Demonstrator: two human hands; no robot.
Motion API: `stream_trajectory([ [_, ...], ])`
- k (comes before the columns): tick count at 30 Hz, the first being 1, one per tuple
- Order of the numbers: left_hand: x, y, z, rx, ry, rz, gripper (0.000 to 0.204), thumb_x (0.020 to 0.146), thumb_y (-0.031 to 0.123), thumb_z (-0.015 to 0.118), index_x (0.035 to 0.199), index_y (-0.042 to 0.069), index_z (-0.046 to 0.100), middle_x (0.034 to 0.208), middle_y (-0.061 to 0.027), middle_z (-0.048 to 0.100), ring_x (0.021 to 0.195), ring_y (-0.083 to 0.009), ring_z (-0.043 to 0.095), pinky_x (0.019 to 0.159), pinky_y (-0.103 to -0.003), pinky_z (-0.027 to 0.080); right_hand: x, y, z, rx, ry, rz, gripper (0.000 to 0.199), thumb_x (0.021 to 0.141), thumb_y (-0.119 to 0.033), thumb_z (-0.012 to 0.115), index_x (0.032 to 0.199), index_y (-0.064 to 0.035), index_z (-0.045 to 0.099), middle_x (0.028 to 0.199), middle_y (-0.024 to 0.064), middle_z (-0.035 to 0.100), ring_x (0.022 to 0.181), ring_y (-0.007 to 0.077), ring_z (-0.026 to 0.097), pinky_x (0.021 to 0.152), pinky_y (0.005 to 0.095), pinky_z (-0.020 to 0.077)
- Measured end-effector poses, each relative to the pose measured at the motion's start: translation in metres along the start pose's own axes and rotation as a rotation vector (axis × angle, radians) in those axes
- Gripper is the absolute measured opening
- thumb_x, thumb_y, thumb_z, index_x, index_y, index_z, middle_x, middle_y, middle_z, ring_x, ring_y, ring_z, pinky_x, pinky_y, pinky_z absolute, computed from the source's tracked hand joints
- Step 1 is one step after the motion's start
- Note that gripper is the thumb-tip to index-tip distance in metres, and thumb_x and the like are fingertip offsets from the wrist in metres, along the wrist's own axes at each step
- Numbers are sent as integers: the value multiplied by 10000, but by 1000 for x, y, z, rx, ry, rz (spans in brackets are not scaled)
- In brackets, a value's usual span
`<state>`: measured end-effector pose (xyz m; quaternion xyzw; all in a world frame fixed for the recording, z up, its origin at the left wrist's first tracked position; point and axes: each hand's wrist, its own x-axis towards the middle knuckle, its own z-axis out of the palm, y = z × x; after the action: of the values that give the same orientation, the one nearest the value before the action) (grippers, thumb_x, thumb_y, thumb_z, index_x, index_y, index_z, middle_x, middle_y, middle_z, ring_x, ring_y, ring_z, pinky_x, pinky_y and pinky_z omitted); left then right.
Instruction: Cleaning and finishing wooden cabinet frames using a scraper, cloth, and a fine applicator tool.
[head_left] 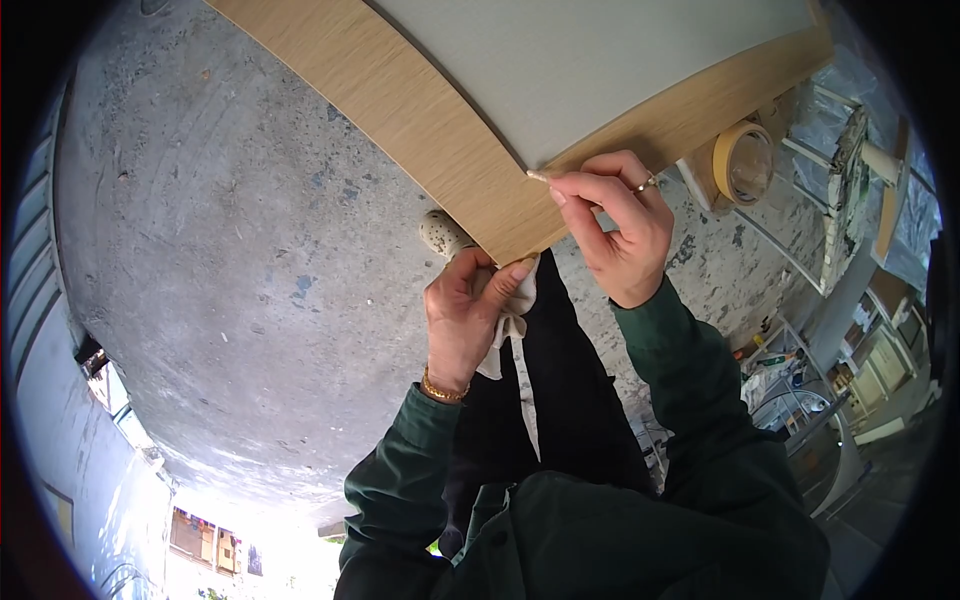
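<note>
A wood-grain framed panel reaches in from the top, its light brown frame (400, 95) bordering a pale grey panel face (600, 60). My left hand (460, 315) is closed at the frame's near corner, thumb on the edge, with a crumpled off-white cloth (510, 325) bunched in the fingers. Above the frame joint, my right hand (630, 225) pinches a thin whitish stick (538, 176) between thumb and forefinger. The stick's tip meets the inner corner where frame and panel face come together. What the stick is made of cannot be made out.
A roll of yellowish tape (743, 165) sits right of the panel. Further right are a worn, paint-flecked frame piece (845, 200) and clear plastic sheeting (915, 250). Scuffed concrete floor (240, 250) spreads to the left. A speckled shoe (443, 232) shows below the frame.
</note>
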<state>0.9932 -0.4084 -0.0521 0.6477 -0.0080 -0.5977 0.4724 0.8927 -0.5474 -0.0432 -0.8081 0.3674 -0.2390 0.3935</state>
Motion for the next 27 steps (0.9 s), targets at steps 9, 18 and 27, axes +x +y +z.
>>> stream_trajectory([
  [9,-1,7,1,-35,-19,-26,196,825,138,680,868,-31,590,642,-38,619,520,-63,572,435,-203,446,1,0,-2,6,4,-15,175,739,77,662,883,-22,666,815,43,556,638,95,539,543,207,455],
  [18,-1,4,0,-16,-9,17,188,825,125,677,871,-31,583,637,-42,617,514,-70,577,425,-207,450,1,-1,-1,-27,1,-45,184,728,59,657,867,-61,664,776,39,541,593,121,548,499,245,432],
  [27,-1,5,-3,21,-49,9,205,845,140,654,932,-32,586,708,-63,632,529,-89,587,432,-208,465,4,-4,-7,18,99,33,186,715,71,661,860,-46,659,802,55,572,612,130,564,526,232,470],
])
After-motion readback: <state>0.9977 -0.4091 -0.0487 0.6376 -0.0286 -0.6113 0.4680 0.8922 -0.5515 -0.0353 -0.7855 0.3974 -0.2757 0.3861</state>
